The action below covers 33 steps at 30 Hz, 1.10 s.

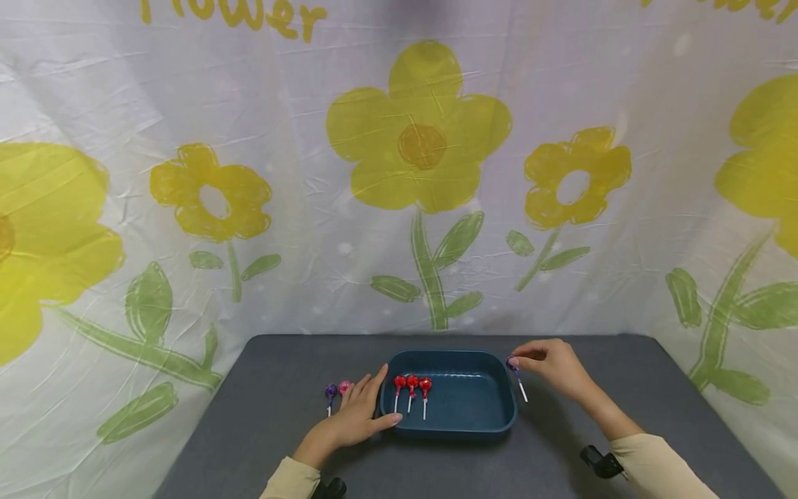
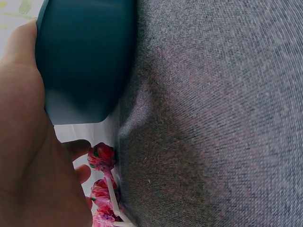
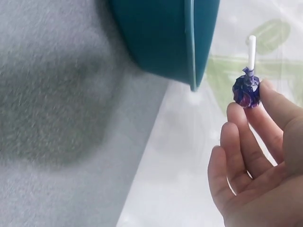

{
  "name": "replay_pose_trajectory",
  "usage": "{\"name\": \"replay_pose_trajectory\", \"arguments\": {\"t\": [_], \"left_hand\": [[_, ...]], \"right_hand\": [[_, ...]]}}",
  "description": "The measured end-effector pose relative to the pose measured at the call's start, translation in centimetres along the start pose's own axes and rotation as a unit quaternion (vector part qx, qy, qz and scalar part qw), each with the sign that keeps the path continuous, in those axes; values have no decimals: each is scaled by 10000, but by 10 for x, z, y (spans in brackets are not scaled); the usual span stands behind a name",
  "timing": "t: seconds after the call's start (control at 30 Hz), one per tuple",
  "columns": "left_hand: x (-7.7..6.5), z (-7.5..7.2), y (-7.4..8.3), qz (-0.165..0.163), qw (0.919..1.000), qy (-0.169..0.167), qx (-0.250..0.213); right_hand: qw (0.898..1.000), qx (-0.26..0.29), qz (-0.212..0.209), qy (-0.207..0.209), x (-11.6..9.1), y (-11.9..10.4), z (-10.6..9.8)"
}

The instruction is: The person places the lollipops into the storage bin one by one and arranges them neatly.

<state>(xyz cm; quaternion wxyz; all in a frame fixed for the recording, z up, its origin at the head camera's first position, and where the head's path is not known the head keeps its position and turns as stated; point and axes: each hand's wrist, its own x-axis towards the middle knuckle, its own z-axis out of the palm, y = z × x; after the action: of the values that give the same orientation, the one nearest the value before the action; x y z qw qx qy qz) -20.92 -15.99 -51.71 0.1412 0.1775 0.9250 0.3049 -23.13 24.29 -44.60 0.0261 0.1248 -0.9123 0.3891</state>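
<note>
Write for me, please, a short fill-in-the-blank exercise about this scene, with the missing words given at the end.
1. The right hand pinches a lollipop whose head is coloured ____.
2. In the tray lie ____ red lollipops.
3. In the head view, the left hand touches the tray at its ____ end.
4. Behind the table, the drawn flowers have ____ petals.

Missing words: purple; three; left; yellow.

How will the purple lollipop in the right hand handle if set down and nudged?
The purple lollipop may roll in an arc, given its round head on a thin stick. The straight stick is probably stiff. The shiny, crinkled wrapper could slip slightly.
</note>
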Motion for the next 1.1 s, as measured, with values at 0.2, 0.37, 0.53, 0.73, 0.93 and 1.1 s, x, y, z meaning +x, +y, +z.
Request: {"name": "replay_pose_trajectory", "arguments": {"t": [0.2, 0.37, 0.53, 0.73, 0.93, 1.1], "left_hand": [[1, 1, -2, 16, 10000, 31, 7], [2, 2, -3, 22, 9999, 88, 52], [3, 3, -4, 23, 10000, 76, 57], [3, 3, -4, 57, 9999, 81, 61], [3, 3, -4, 36, 10000, 69, 57], [3, 3, -4, 27, 9999, 122, 117]], "right_hand": [[10000, 36, -80, 6, 8, -6, 13], [9999, 60, -123, -45, 13, -11, 24], [9999, 85, -58, -93, 17, -17, 35], [9999, 122, -30, -59, 21, -22, 46], [9997, 215, -101, -89, 25, -24, 59], [9997, 213, -115, -31, 30, -26, 71]]}}
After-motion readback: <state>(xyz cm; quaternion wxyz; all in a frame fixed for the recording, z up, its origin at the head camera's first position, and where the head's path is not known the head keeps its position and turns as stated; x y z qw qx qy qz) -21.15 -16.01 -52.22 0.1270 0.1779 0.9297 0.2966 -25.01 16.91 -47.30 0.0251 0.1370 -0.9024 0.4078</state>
